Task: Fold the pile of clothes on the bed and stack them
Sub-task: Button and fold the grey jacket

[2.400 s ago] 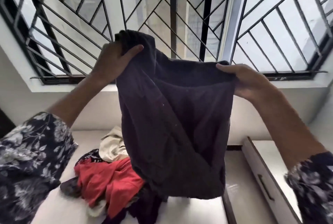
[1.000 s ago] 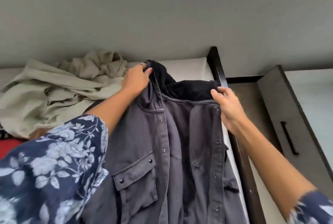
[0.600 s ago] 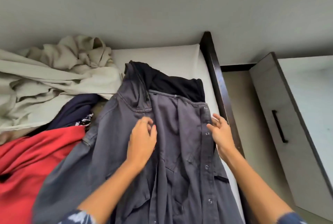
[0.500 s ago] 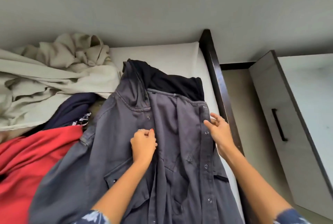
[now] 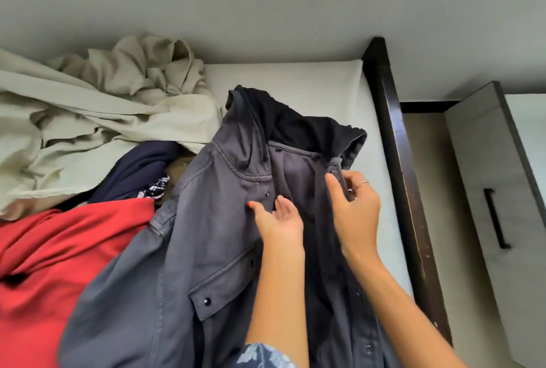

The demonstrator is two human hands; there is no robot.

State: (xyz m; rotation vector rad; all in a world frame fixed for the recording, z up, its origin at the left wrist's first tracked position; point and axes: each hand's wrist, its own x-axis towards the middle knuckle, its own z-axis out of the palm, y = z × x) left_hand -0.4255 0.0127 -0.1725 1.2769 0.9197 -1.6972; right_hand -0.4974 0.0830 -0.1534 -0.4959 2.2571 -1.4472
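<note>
A dark grey jacket (image 5: 206, 249) with snap buttons and a chest pocket lies front-up on the white bed (image 5: 310, 86), its black lining showing at the collar. My left hand (image 5: 277, 219) rests at the jacket's centre opening with fingers straight, beside the left front edge. My right hand (image 5: 354, 205) pinches the right front edge just below the collar. The pile of other clothes lies to the left: a red garment (image 5: 59, 264), a navy piece (image 5: 139, 169) and a crumpled beige garment (image 5: 88, 107).
A dark wooden bed frame (image 5: 396, 160) runs along the bed's right side. Beyond it stands a grey cabinet (image 5: 484, 190) with a black handle. A plain grey wall rises behind the bed.
The jacket went from held up to lying on the bed. My left hand has let go of the front edge and straightened; my right hand has moved up and taken the right front edge.
</note>
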